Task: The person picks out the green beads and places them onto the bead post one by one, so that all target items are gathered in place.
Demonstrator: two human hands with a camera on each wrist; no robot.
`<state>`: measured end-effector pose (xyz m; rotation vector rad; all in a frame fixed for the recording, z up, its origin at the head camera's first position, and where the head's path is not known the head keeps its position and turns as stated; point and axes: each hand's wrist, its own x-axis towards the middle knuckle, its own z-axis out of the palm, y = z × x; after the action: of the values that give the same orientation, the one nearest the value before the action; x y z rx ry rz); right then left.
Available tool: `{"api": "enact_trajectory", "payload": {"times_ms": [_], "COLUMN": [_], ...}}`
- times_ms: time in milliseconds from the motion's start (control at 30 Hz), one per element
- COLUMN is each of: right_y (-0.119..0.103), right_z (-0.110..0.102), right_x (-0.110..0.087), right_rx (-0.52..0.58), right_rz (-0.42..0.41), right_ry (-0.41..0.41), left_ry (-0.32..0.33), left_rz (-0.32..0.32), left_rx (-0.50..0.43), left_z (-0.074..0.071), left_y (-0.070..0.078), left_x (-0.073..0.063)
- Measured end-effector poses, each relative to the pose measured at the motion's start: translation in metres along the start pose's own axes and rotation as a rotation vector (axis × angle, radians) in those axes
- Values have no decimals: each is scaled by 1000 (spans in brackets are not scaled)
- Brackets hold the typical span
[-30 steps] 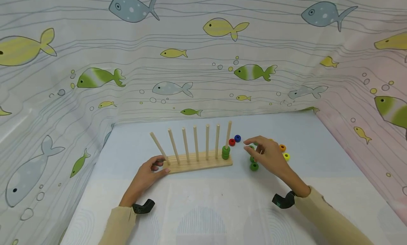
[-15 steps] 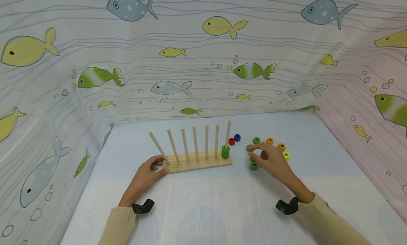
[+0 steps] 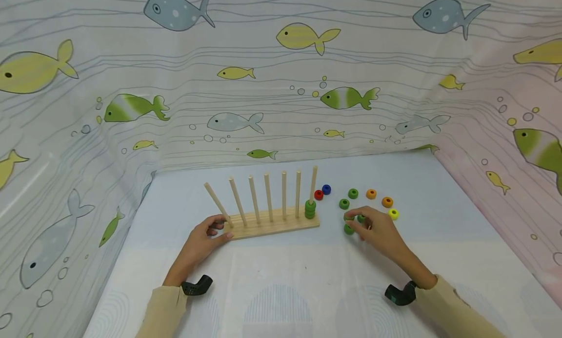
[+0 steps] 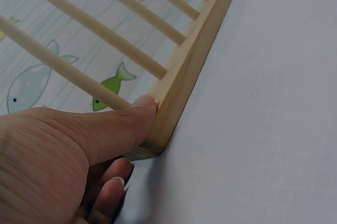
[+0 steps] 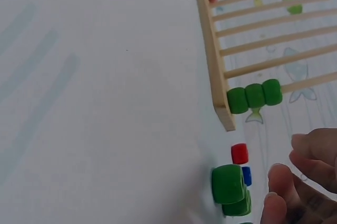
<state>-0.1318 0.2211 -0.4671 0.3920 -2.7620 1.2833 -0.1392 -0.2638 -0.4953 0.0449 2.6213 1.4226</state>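
Observation:
A wooden peg rack (image 3: 272,227) has a row of upright dowels along its flat base. Several green beads (image 3: 310,209) are stacked on its rightmost dowel. My left hand (image 3: 204,240) holds the left end of the base, the thumb (image 4: 139,116) lying along it by the end dowel. To the right, my right hand (image 3: 382,233) hovers among loose green beads, index finger and thumb apart over one green bead (image 3: 349,217) that they partly cover. In the right wrist view nothing shows between those fingers, and a green bead (image 5: 228,184) sits close by.
Behind the right hand lie a green bead (image 3: 353,193), two orange beads (image 3: 387,202) and a yellow bead (image 3: 393,213). A red bead (image 3: 318,195) and a blue bead (image 3: 326,189) sit near the rack's right end. A fish-patterned sheet (image 3: 281,99) rises behind the table.
My right hand has moved down and slightly right, from beside the far green beads to over a nearer one, uncovering the beads behind it. The left hand stays on the rack.

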Motion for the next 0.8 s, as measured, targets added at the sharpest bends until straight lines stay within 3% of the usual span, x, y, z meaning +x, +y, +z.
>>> {"api": "enact_trajectory", "payload": {"times_ms": [267,567,800], "right_y": [8,17,22], "right_z": [5,9,12], "right_x": [-7,-14,-17], "right_rx": [-5,-35,-69], "right_rz": [31,-1,35], "right_ry": [-28,-21,-40], "left_ry": [4,10,6], "left_rz": [5,13,13], "left_rx": [-2,-5,0], "left_z": [0,0,1], "left_y": [-1,0,-1], "left_x": [0,-1,-1]}}
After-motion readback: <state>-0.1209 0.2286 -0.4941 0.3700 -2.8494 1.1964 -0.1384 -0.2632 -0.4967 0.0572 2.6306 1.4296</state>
